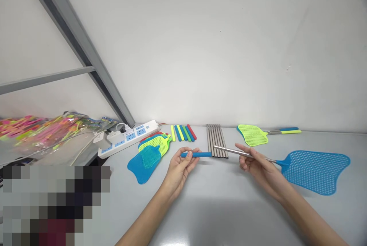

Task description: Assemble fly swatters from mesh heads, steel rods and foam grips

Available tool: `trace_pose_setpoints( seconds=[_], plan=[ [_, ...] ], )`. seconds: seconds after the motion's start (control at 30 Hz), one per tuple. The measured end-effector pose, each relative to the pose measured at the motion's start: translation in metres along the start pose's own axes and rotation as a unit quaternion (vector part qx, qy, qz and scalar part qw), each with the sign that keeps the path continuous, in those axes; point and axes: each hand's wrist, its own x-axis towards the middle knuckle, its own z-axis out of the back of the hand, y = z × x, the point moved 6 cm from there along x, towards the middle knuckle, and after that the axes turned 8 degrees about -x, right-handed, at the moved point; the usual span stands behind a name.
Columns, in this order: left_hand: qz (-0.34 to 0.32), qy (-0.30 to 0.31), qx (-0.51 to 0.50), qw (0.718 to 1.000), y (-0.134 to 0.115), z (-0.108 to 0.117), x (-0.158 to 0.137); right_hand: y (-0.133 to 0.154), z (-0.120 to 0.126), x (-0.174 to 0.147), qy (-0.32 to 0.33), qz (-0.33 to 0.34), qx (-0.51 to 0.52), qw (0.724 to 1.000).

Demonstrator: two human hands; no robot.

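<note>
Above a pale grey table (200, 200), held just off its surface near the middle, a blue handle sleeve (197, 154) lies level between the fingertips of the left hand (180, 169), which are pinched shut around its left end. Its open end points right, toward the bare tip of a metal rod (235, 151). The right hand (258, 165) is closed around that rod, whose far end carries a blue mesh swatter head (315, 171) hanging out to the right. Sleeve and rod sit nearly in line with a small gap between them, so the grip looks chosen to bring the two ends together.

Behind the hands, against the white wall (215, 47), lie a row of coloured sleeves (183, 132) in yellow, blue, green and red, and beside them a row of bare metal rods (216, 143). Left of these is a stack of loose swatter heads (149, 154), blue on top of yellow-green and red. A white power strip (129, 137) sits further left, near a clear bag of bright plastic parts (43, 129). Far right, a finished yellow-green swatter (255, 134) rests by the wall. Nothing lies between the two hands.
</note>
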Motion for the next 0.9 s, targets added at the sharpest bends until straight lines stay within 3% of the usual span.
trace_pose_setpoints(
  seconds=[0.53, 0.9],
  plan=[
    [-0.009, 0.034, 0.009, 0.999, -0.001, -0.008, -0.006, -0.001, -0.003, -0.001, 0.017, -0.008, -0.041, 0.999],
    [0.016, 0.117, 0.222, 0.968, 0.018, -0.022, -0.014, -0.003, -0.007, 0.0, 0.043, -0.008, -0.066, 0.997]
  ],
)
